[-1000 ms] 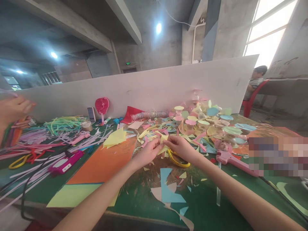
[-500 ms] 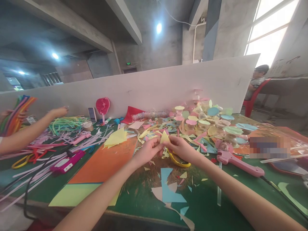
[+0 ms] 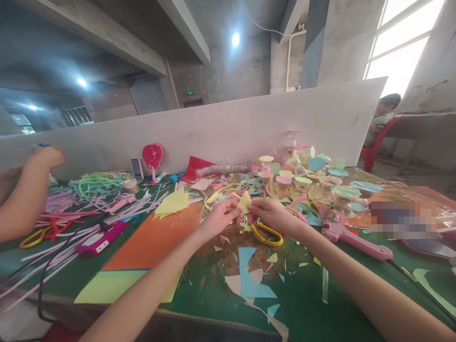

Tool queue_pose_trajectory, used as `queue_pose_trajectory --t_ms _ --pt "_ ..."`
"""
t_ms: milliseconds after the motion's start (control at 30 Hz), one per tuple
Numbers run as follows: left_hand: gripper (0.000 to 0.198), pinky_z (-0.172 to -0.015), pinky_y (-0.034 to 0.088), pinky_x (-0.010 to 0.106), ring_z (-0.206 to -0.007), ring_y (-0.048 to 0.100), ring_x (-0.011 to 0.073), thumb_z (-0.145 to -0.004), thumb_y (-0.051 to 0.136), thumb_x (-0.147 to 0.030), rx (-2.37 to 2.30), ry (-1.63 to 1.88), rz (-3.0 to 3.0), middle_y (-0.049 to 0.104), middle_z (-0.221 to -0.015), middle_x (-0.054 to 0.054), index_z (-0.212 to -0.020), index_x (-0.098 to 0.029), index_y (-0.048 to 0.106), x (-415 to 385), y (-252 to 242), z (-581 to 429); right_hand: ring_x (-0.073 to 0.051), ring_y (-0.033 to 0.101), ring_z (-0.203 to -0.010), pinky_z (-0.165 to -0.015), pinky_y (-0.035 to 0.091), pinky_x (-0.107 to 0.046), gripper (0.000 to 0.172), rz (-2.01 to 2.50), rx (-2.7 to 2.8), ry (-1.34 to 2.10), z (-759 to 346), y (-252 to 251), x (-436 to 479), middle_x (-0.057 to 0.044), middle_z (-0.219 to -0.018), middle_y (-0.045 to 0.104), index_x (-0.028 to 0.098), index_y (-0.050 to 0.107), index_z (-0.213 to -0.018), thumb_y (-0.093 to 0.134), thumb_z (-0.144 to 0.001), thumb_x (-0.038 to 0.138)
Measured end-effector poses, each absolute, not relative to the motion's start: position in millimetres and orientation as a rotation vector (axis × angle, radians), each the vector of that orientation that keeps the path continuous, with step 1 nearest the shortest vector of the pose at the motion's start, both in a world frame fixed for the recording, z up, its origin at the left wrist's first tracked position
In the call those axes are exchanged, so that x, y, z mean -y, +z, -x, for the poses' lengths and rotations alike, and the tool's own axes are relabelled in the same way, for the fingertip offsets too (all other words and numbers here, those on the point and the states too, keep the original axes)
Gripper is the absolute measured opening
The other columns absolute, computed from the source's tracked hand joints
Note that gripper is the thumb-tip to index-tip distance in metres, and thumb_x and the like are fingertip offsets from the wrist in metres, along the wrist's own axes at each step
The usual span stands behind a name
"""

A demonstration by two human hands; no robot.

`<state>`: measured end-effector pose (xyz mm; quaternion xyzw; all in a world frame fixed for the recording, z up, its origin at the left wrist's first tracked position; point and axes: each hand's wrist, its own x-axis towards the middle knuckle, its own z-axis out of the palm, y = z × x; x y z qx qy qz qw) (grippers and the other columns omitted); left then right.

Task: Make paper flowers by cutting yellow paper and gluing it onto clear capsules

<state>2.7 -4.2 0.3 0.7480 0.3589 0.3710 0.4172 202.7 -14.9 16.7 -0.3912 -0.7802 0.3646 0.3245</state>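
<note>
green work table (image 3: 302,297), strewn with paper scraps (image 3: 228,187). left hand (image 3: 219,219) and right hand (image 3: 271,214): both closed at the fingertips, pinching a yellow paper triangle (image 3: 244,203) between them. yellow-handled scissors (image 3: 266,236): lying just below the right hand. orange paper sheet (image 3: 153,240): left of the hands. pink glue gun (image 3: 351,242): right of them.

Orange card (image 3: 153,235) lies on a green counter (image 3: 210,304) mottled with brown stains. Right of the card: a yellow paper triangle (image 3: 244,203), yellow-handled scissors (image 3: 266,235), a pink glue gun (image 3: 352,244), and pale blue, green and pink paper discs (image 3: 315,164). Left of the card: green and pink pipe cleaners (image 3: 96,184).
</note>
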Motion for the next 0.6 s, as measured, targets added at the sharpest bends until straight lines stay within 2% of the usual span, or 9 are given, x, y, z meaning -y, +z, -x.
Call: queue_pose_trajectory --t_ms 200,367,467,600 --pt "0.028 -0.064 0.039 0.024 -0.061 0.051 0.0111 -0.091 0.054 -0.047 -0.920 0.952 -1.884 0.053 -0.063 -0.005 -0.085 -0.020 0.055 4 -4 -4 -0.015 0.060 -0.058 -0.061 0.046 -0.025 0.035 1.080 2.049 0.841 -199 7 13 -0.001 -0.063 0.066 0.023 0.045 -0.064 0.036 -0.096 0.035" --pt "0.025 -0.067 0.040 0.024 -0.068 0.053 0.0128 -0.091 0.054 -0.045 -0.978 0.995 -1.927 0.056 -0.069 -0.003 -0.086 -0.020 0.058 3 -6 -2 -0.013 0.060 -0.061 -0.062 0.045 -0.023 0.037 1.158 2.115 0.682 -198 11 15 0.000 -0.067 0.067 0.022 0.048 -0.066 0.035 -0.097 0.036" --pt "0.024 -0.069 0.040 0.024 -0.074 0.053 0.0145 -0.087 0.058 -0.043 -1.102 1.092 -1.941 0.060 -0.079 -0.001 -0.084 -0.019 0.062 -2 -8 1 -0.015 0.062 -0.066 -0.061 0.042 -0.025 0.035 1.319 2.121 0.513 -201 16 17 -0.002 -0.076 0.069 0.022 0.054 -0.078 0.031 -0.100 0.039" --pt "0.023 -0.068 0.039 0.024 -0.075 0.052 0.0151 -0.084 0.060 -0.042 -1.193 1.213 -1.831 0.060 -0.080 -0.001 -0.083 -0.019 0.064 -9 -10 8 -0.026 0.066 -0.084 -0.065 0.044 -0.031 0.026 1.607 2.163 0.254 -205 11 21 -0.014 -0.092 0.071 0.015 0.059 -0.102 0.042 -0.097 0.034"
